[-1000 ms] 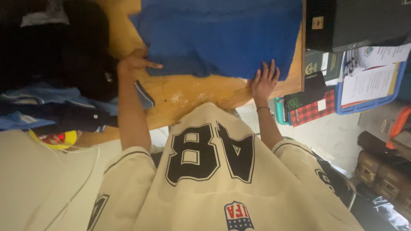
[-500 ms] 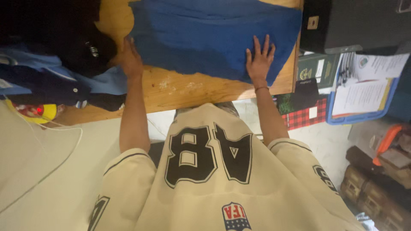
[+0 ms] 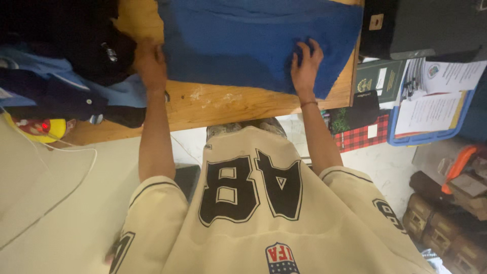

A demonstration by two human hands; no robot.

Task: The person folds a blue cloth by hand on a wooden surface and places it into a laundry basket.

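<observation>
The right hand (image 3: 305, 66), flat on the blue cloth (image 3: 258, 43) half a second ago, has curled its fingers into the fabric near the cloth's near right corner, grip clamped on a fold. The left hand (image 3: 150, 63) rests at the cloth's left edge on the wooden table (image 3: 218, 104); whether its grip is closed cannot be told. The cloth lies spread across the table's far side. Dark and light-blue garments (image 3: 66, 76) are heaped to the left; papers in a blue tray (image 3: 431, 137) sit to the right.
</observation>
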